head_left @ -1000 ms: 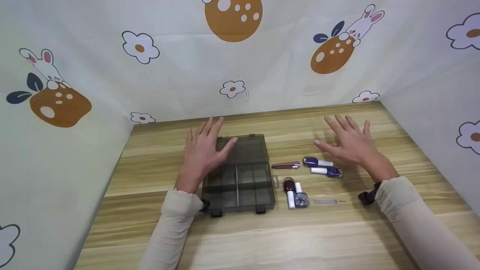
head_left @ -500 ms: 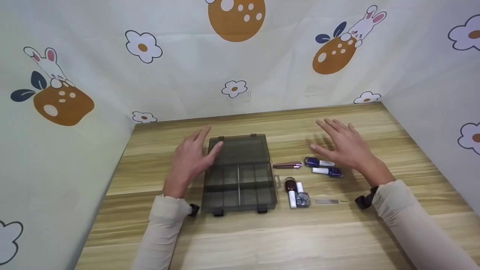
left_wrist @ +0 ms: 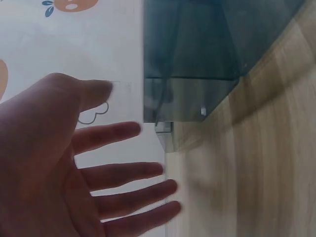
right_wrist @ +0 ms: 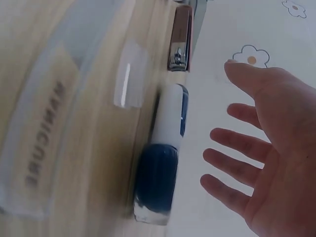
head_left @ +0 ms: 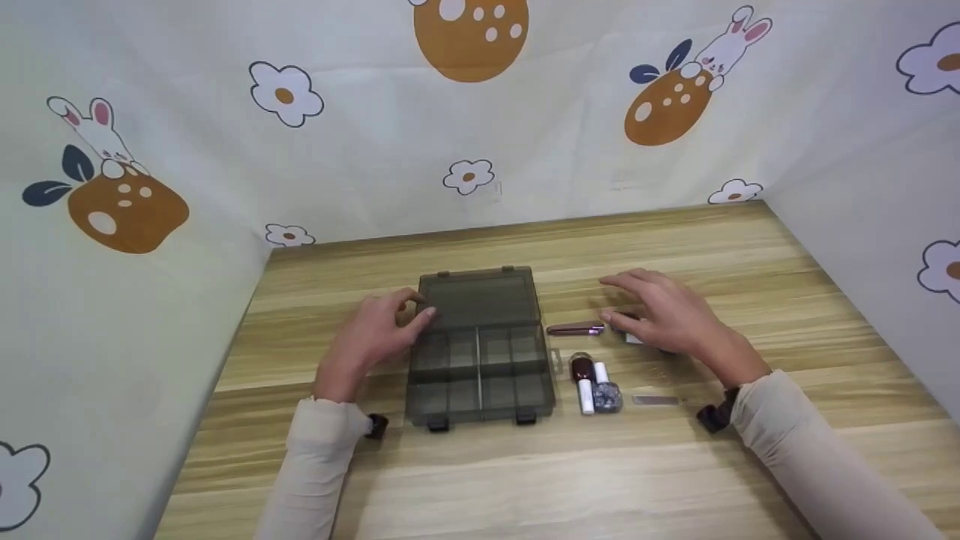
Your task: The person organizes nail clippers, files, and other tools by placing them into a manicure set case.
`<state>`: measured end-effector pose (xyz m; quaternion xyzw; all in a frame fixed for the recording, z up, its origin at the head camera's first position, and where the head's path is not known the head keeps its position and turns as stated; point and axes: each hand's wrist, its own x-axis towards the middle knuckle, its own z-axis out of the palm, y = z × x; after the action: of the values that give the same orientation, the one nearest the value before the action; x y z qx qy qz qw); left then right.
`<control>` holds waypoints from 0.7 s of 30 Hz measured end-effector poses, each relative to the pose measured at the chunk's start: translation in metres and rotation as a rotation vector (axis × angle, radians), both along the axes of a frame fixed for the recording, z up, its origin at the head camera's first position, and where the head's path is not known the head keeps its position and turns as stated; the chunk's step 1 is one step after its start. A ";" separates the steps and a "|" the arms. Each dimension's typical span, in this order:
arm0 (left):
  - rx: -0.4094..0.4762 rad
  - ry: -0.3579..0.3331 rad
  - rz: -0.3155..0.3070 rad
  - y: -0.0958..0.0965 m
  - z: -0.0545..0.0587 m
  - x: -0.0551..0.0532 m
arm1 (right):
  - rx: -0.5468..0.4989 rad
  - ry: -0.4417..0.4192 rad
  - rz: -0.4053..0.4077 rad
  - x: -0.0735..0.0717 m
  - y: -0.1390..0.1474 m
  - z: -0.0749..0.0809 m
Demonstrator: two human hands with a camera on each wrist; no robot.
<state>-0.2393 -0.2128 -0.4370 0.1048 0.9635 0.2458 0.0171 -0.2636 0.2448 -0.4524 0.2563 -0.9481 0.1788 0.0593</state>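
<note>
A dark translucent compartment box (head_left: 484, 345) lies on the table, its lid closed. Beside its left edge my left hand (head_left: 367, 334) hovers with fingers loosely bent; the left wrist view shows a gap between the fingers (left_wrist: 133, 170) and the box (left_wrist: 192, 54). My right hand (head_left: 667, 315) is held above two blue nail polish bottles, hiding most of them; one white cap (head_left: 633, 338) peeks out. In the right wrist view a blue nail polish bottle (right_wrist: 157, 173) lies below the spread hand (right_wrist: 281, 163), untouched. Nail clippers (head_left: 575, 329) lie between box and right hand.
Nearer me lie a dark red nail polish bottle (head_left: 583, 379) and a glittery grey one (head_left: 605, 394). A thin flat strip (head_left: 655, 400) lies to their right. The right wrist view shows a clear sleeve lettered MANICURE (right_wrist: 44, 133) and a small clear piece (right_wrist: 131, 74). A patterned curtain (head_left: 360, 150) encloses the table.
My left hand has moved left, off the box to its side, its fingers bending more. The right hand has come lower and leftward over the blue bottles. The things on the table stay put.
</note>
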 end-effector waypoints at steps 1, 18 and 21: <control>0.001 -0.010 -0.005 0.000 0.001 0.001 | 0.003 -0.011 0.006 0.000 -0.002 -0.001; 0.067 -0.102 -0.139 -0.006 -0.001 0.008 | 0.007 -0.046 0.098 0.002 -0.029 -0.014; 0.076 -0.100 -0.134 -0.005 -0.002 0.008 | -0.002 -0.044 0.111 0.002 -0.032 -0.015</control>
<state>-0.2312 -0.2180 -0.4394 0.1569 0.9423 0.2853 0.0776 -0.2611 0.2125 -0.4671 0.3043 -0.9333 0.1885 0.0290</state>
